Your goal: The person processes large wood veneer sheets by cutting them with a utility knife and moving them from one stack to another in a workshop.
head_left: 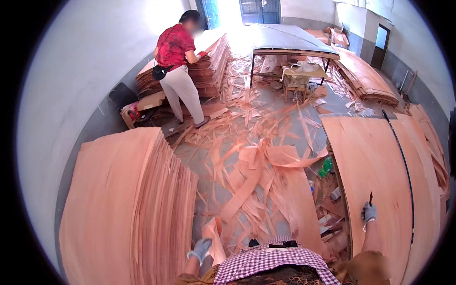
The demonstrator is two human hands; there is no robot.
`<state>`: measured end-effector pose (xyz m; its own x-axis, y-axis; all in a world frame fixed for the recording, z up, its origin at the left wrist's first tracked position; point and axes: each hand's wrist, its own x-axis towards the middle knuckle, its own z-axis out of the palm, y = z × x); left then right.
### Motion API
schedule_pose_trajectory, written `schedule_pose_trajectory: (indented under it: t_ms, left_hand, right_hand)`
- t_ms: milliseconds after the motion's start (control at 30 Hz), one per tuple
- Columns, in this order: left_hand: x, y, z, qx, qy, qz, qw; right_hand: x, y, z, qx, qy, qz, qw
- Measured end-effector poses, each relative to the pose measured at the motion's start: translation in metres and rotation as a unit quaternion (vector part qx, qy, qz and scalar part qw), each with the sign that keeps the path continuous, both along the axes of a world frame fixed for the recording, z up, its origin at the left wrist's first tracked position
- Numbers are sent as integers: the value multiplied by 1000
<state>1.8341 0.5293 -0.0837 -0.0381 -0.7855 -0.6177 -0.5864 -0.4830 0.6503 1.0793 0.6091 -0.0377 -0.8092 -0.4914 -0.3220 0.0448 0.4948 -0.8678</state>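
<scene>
My left hand [201, 248], in a grey glove, grips a curled strip of pale pinkish veneer [215, 237] beside a tall stack of veneer sheets [109, 199]. My right hand [369, 212], also gloved in grey, holds a small dark blade-like tool [371, 197] upright over a broad veneer sheet [361, 161] on the right-hand pile. A long black straightedge [403, 161] lies lengthwise on that pile, to the right of my hand.
A co-worker [175, 71] in red stands at another veneer stack [213, 57]. Veneer scraps [247, 175] litter the floor between the piles, with a green bottle [326, 166]. Behind stand a metal-topped table [289, 38] and more sheets [361, 76]; a wall [57, 95] runs along the left.
</scene>
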Motion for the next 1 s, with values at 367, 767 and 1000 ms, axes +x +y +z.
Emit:
schedule_pose_trajectory:
  t_ms: [367, 767, 1000]
  left_hand:
    - [-258, -372, 324, -605, 108, -394, 684]
    - [-410, -445, 442, -755, 170, -400, 490]
    - [-461, -521, 387, -146, 869, -280, 381]
  right_hand:
    - [0, 12, -25, 275, 393, -15, 877]
    - [-46, -265, 23, -62, -18, -60, 996]
    - [-92, -368, 25, -98, 36, -67, 992]
